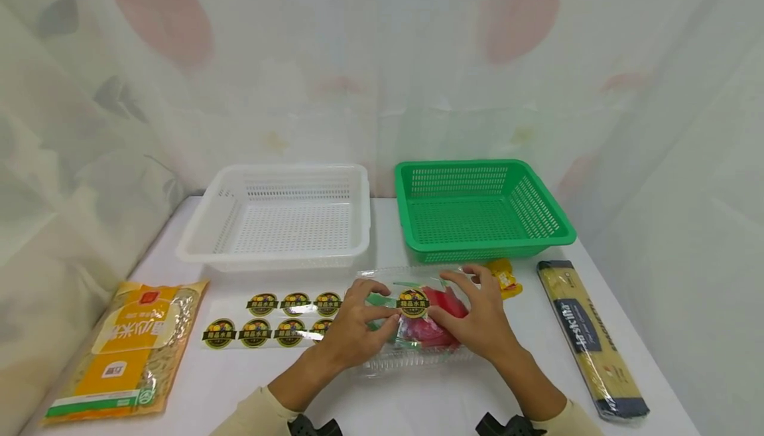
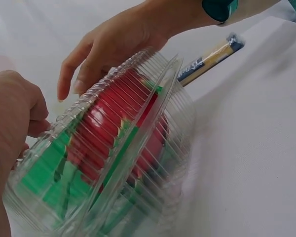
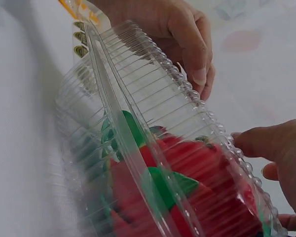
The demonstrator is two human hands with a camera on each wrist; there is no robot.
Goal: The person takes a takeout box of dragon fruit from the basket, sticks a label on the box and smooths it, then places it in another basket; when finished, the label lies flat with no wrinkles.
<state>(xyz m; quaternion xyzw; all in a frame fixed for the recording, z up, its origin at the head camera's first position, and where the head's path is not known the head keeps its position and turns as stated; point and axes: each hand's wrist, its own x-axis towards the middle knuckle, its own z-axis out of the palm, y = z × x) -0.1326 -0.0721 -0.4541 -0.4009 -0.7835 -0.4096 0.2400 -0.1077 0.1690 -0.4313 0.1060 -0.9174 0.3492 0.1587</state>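
A clear plastic clamshell box [image 1: 412, 358] lies closed on the table, with red dragon fruit [image 3: 202, 163] and green leafy parts showing through its ribbed walls. On top of the lid sits a round black and gold sticker [image 1: 413, 303]. My left hand [image 1: 357, 326] rests on the lid from the left, thumb and fingertips at the sticker's left side. From the right, my right hand [image 1: 482, 320] touches the lid, its thumb close to the sticker's right edge and its fingers spread toward the far rim. Both hands' fingers are loosely bent.
A sheet of several matching stickers [image 1: 273, 320] lies left of the box. Behind stand a white basket [image 1: 280, 260] and a green basket [image 1: 483, 248]. An orange grain bag [image 1: 128, 350] lies far left, a noodle pack [image 1: 591, 340] far right, and a small yellow packet [image 1: 505, 278] behind my right hand.
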